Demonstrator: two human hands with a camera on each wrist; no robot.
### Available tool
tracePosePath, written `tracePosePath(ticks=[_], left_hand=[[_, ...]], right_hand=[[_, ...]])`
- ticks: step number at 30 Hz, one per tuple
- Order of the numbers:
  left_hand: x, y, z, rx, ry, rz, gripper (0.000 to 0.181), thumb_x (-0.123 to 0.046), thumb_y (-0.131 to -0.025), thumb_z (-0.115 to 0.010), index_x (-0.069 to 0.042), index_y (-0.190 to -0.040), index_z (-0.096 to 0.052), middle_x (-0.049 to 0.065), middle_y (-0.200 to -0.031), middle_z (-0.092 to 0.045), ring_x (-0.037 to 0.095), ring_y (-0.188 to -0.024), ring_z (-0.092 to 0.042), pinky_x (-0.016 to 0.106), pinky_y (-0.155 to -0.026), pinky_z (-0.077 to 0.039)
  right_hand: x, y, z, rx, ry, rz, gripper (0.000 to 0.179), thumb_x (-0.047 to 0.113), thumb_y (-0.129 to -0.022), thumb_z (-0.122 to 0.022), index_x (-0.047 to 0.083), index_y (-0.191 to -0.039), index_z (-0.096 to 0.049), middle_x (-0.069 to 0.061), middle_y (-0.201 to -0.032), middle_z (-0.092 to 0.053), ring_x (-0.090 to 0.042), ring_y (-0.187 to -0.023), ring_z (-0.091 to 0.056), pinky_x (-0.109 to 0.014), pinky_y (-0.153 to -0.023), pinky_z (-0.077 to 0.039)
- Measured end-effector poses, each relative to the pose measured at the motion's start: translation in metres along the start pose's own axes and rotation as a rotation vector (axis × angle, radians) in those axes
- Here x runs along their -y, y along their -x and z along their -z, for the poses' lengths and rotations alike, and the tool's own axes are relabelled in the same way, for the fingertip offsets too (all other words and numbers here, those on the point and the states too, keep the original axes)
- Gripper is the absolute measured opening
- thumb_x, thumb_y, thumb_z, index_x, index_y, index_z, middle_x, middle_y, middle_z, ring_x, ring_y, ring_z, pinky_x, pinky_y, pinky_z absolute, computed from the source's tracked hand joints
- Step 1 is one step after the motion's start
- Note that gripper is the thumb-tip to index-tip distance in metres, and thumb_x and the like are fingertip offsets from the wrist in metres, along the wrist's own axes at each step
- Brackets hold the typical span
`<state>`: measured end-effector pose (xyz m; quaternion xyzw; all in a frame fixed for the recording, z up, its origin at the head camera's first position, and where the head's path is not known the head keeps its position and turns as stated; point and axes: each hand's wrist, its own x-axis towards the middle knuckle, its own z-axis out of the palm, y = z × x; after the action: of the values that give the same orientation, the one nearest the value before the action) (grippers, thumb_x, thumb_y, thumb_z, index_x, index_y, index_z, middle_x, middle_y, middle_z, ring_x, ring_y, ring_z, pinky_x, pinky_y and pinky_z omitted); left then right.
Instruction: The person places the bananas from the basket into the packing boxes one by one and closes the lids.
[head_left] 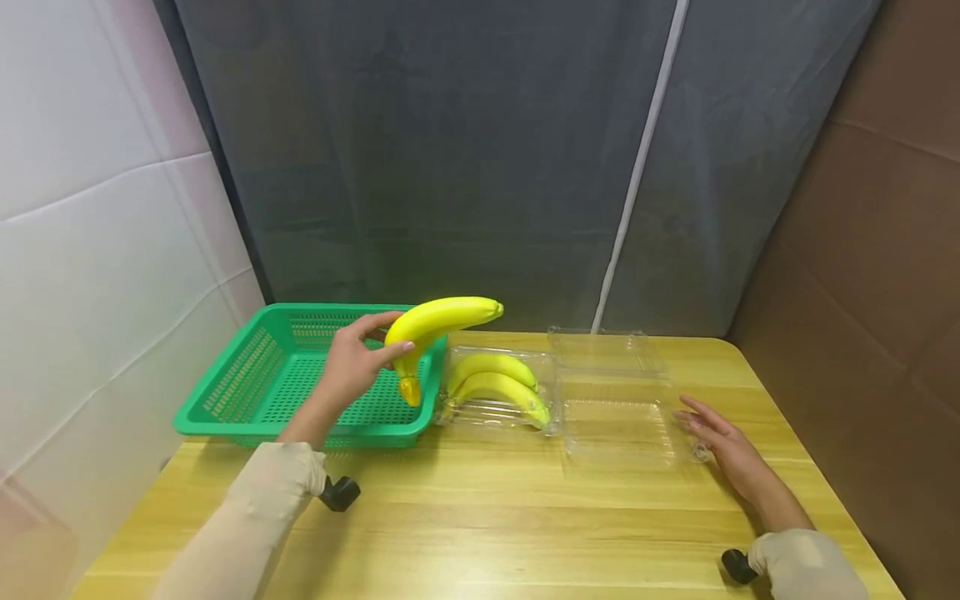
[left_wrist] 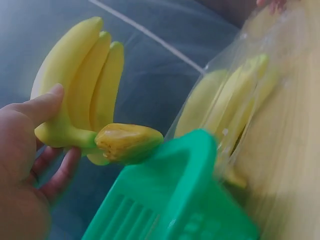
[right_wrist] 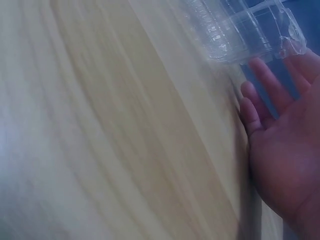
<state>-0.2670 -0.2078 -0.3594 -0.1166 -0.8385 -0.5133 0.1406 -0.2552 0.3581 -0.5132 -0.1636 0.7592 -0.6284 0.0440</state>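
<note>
Box (right_wrist: 240, 30): clear plastic, ridged, cut off by the frame's upper edge; bright glare on its ridges; a crumpled-looking clear tab on the side toward the hand. Right hand (right_wrist: 287, 140): below the box, fingers apart and loosely bent, fingertips pointing up at the box's near edge. Contact between fingertips and box cannot be determined. Table (right_wrist: 125, 125): pale wood grain with darker streaks, extending left of and below the box; dark shadow beside the hand. Backdrop (right_wrist: 311, 25): dark blue, beyond the box, also visible between the fingers.
</note>
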Motion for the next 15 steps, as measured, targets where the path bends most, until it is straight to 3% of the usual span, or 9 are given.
tracePosePath(ticks=[10, 15], left_hand=[[-0.011, 0.003, -0.044, 0.038, 0.16, 0.007, 0.05, -0.014, -0.085, -0.076, -0.006, -0.133, -0.06, 0.016, -0.118, -0.062, 0.032, -0.096, -0.061, 0.042, -0.067, -0.058], [-0.007, 0.005, -0.065, 0.046, 0.237, -0.006, 0.052, -0.016, -0.082, -0.079, -0.011, -0.131, -0.062, 0.011, -0.118, -0.063, 0.029, -0.096, -0.062, 0.046, -0.068, -0.058]], right_hand=[[-0.001, 0.003, 0.005, 0.021, 0.004, 0.002, 0.051, 0.018, -0.108, -0.035, 0.004, -0.154, -0.021, 0.008, -0.137, -0.052, 0.0, -0.118, -0.05, -0.017, -0.09, -0.04], [-0.001, 0.004, 0.006, 0.019, 0.01, -0.006, 0.051, 0.018, -0.107, -0.036, 0.004, -0.154, -0.022, 0.011, -0.136, -0.052, -0.001, -0.118, -0.05, -0.018, -0.088, -0.041]])
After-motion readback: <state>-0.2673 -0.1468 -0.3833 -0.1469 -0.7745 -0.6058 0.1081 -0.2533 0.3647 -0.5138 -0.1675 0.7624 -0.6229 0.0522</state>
